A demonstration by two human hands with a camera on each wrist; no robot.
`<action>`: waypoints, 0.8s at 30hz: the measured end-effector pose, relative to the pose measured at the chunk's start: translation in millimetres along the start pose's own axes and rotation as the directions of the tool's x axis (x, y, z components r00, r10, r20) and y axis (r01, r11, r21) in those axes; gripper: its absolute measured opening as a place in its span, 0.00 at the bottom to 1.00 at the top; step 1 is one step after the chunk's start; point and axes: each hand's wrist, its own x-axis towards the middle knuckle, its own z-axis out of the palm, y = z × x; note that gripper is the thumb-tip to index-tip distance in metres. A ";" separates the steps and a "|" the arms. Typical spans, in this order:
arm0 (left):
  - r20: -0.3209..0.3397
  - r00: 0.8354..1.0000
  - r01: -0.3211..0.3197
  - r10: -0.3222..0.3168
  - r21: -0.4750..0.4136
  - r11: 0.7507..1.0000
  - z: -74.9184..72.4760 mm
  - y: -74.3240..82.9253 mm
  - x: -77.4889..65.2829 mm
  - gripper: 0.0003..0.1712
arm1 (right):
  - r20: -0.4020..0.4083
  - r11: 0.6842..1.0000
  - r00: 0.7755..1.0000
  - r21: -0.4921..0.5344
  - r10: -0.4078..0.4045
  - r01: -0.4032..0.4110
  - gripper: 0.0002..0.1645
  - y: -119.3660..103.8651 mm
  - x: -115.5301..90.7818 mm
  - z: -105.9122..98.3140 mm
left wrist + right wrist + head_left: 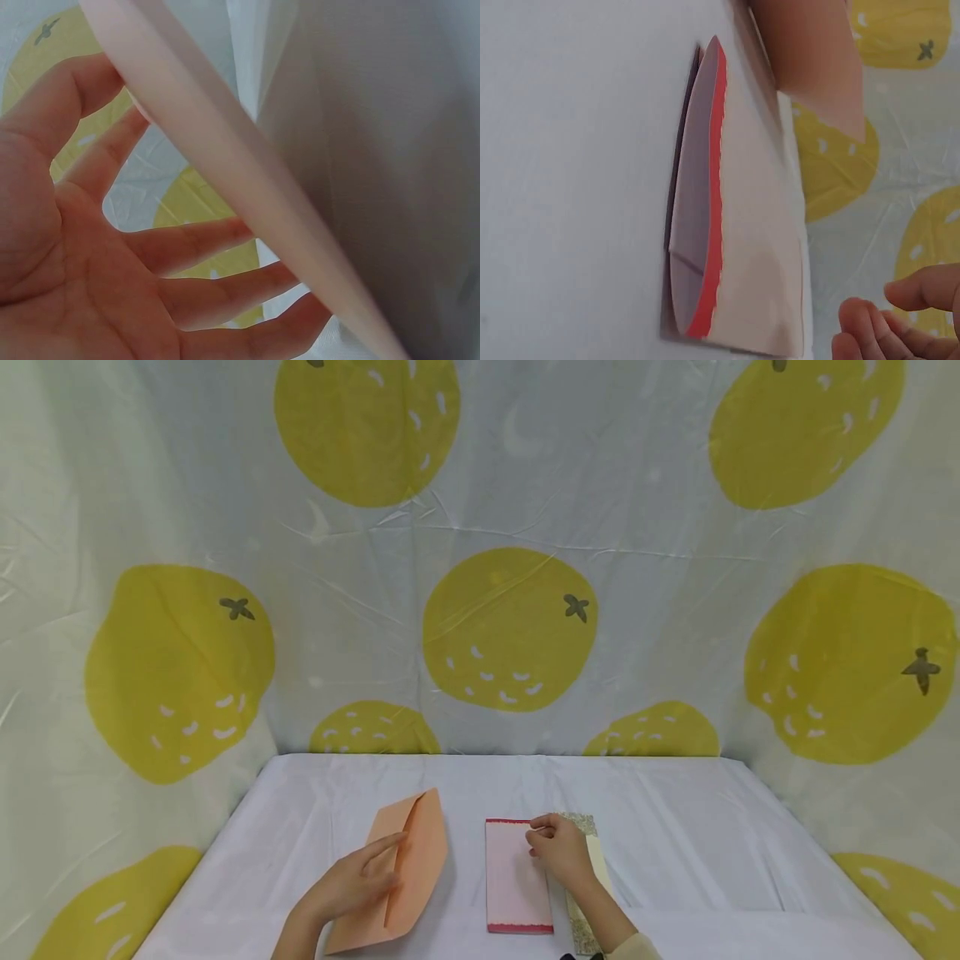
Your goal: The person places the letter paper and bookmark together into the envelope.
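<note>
We see the left hand gripping the orange envelope, its fingers spread and slightly bent, resting across the matte paper near the flap. The envelope lies right under those fingers, tilted, with its long flap lifted in a slim fold and one corner pointing away from us. The right hand is loosely curled and empty, thumb parted a little from the fingertips.

From the head view we find those fingertips overlapping the pink envelope, a flat rectangle banded in red at both short ends; the right wrist view shows us a gap between hand and paper. Just beside it, partly under the right forearm, lies the glittery envelope, cream in the middle with grainy, sparkling ends.

In the right wrist view we can also look into the pink one's bowed mouth, edged by the uneven red band. The left wrist view gives us the orange one nearly edge-on, a pale slanting strip.

Farther out, we have the white cloth of the tabletop, softly creased, and a glossy, wrinkled curtain printed with yellow fruit.
</note>
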 end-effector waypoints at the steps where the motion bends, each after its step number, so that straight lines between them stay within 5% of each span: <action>1: 0.001 1.000 0.000 0.000 -0.005 1.000 0.0 0.1 0.1 0.33 | -0.006 1.000 1.000 -0.021 0.003 -0.003 0.11 1.7 0.4 -2.8; 10: -0.001 1.000 -0.008 0.008 -0.014 1.000 0.2 1.0 -1.0 0.33 | -0.030 0.978 1.000 -0.210 -0.008 0.001 0.09 11.8 2.0 -14.0; 24: 0.018 0.999 -0.041 0.041 -0.017 0.999 0.7 0.4 -1.1 0.32 | -0.019 0.936 0.994 -0.335 0.105 -0.105 0.17 14.0 -2.5 -2.1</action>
